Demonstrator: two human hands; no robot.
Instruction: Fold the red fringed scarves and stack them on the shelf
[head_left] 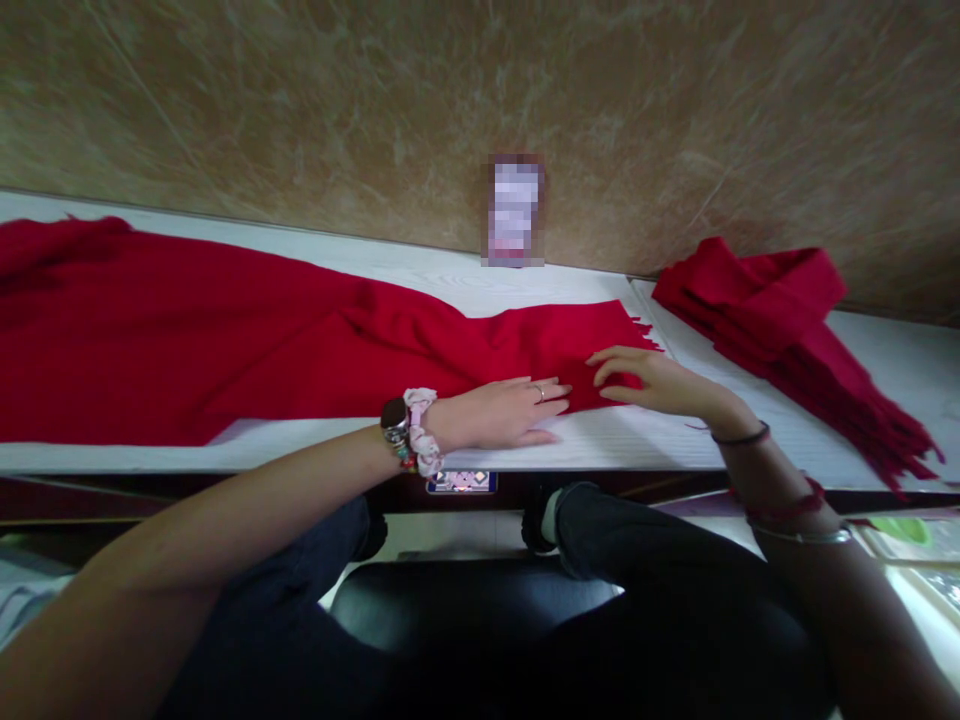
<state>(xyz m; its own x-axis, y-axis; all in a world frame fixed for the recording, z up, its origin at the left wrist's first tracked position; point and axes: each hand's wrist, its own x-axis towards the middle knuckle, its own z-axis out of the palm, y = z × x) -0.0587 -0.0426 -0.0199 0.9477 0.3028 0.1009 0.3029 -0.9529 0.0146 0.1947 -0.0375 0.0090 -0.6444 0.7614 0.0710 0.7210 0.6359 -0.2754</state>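
A long red scarf (292, 345) lies spread along the white tabletop, its fringed end pointing right and its left part running out of view. My left hand (499, 412) rests flat on the scarf's near edge, fingers stretched out to the right. Close to the fringed end, my right hand (649, 382) hovers over or touches the cloth with its fingers apart and slightly bent; contact is unclear. Nothing shows in its fingers. Wrinkles cross the scarf just above my left hand.
A second red fringed scarf (772, 300) lies folded at the right. A blurred-out upright object (514, 210) stands at the back against the brown marbled wall (337, 120). A phone with a lit screen (463, 482) is below the front edge of the white table (300, 457).
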